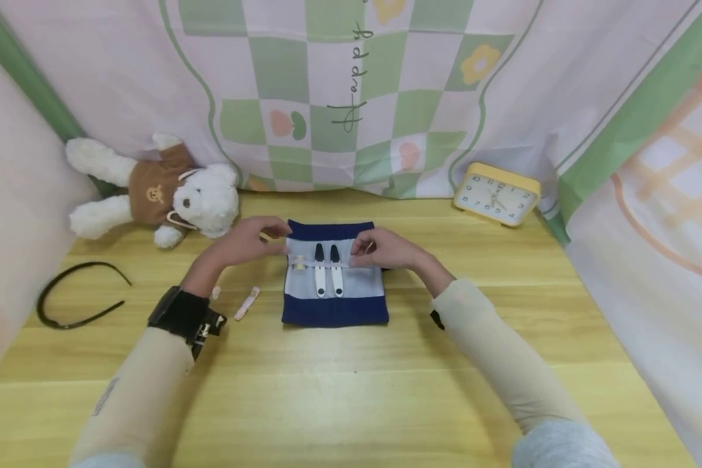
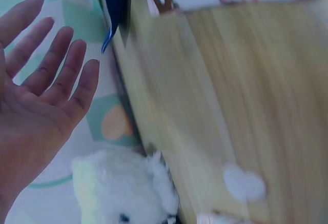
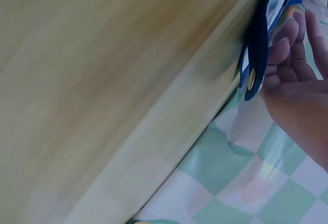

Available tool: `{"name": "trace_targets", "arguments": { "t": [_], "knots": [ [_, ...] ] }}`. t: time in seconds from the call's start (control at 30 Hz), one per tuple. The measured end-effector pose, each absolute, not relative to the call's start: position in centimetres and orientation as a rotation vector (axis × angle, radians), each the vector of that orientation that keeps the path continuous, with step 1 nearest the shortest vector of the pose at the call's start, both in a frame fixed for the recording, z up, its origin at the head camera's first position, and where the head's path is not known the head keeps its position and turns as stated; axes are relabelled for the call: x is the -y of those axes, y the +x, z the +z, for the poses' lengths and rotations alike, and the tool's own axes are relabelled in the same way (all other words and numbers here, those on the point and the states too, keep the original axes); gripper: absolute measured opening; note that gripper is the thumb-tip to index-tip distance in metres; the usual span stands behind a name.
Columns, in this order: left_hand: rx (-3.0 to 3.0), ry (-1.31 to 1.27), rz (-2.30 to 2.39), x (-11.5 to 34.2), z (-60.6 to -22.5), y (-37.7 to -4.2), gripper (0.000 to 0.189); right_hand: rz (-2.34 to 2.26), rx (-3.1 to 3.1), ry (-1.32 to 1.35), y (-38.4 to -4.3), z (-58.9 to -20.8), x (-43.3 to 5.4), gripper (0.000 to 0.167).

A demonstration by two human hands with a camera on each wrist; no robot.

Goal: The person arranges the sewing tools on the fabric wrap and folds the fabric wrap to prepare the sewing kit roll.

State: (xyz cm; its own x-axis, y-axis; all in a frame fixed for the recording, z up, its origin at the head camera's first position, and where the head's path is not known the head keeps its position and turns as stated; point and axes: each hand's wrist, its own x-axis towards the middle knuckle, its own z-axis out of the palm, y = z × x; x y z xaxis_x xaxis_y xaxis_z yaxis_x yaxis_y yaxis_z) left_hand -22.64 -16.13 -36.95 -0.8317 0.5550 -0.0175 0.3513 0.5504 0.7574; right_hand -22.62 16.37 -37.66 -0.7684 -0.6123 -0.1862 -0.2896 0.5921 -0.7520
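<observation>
A navy and grey fabric pouch [image 1: 335, 311] lies unfolded on the table. Two slim white pieces with black tips, the left one [image 1: 320, 273] and the right one [image 1: 337, 276], lie side by side under its thin cross band. A small beige item [image 1: 299, 262] sits at the band's left end. My left hand [image 1: 251, 239] hovers at the pouch's upper left edge, fingers spread in the left wrist view. My right hand [image 1: 383, 248] is over the pouch's right side, fingers bent at the band; I cannot tell whether they pinch it. A navy strap with a snap [image 3: 251, 79] hangs beside that hand.
Left of the pouch lie a pink hair clip [image 1: 247, 303] and a smaller pink piece [image 1: 216, 292]. Further left is a black headband [image 1: 45, 305]. A white plush bear [image 1: 207, 198] leans at the back left; a yellow clock [image 1: 497, 195] stands back right, before the curtain.
</observation>
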Motion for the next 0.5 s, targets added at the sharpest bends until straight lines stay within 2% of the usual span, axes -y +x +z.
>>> {"name": "trace_targets", "arguments": {
  "t": [0.27,0.5],
  "knots": [
    [-2.567,0.701,1.168,19.0,-36.1,-21.6,0.044,-1.051,-2.373,-0.722,-22.7,-38.1,-17.3,0.023],
    [-2.602,0.655,1.187,22.1,-36.3,-20.3,0.046,-0.973,-2.395,-0.736,-23.0,-38.1,-16.8,0.018]
  ]
}}
